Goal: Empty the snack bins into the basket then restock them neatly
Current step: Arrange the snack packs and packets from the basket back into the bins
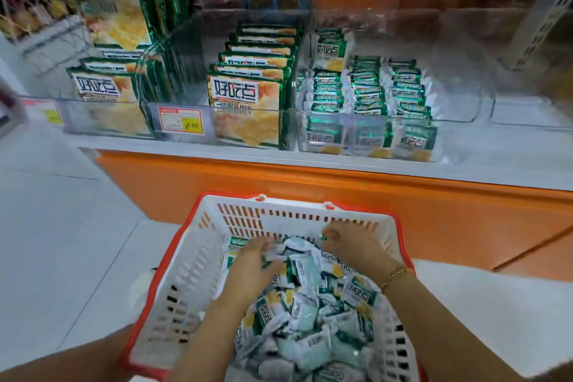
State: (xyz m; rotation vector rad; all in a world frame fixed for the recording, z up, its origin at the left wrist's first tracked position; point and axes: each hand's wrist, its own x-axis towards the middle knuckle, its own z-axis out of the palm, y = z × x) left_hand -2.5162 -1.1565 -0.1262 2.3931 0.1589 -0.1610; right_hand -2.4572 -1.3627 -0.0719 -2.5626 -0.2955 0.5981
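Note:
A white basket (192,260) with a red rim sits low in front of me, holding a loose heap of small green-and-silver snack packets (313,316). My left hand (254,267) reaches into the far part of the heap, fingers curled round a few packets. My right hand (350,242), with a bead bracelet on the wrist, is beside it at the basket's far wall, fingers curled on packets too. On the shelf above, a clear bin (459,102) holds neat rows of the same small packets (369,96), with its right part bare.
Left of it, another clear bin (183,71) holds large upright snack bags (248,105) and carries a red price tag (181,120). More large bags (108,9) stand at the far left. An orange shelf base (279,183) runs behind the basket. White floor lies around.

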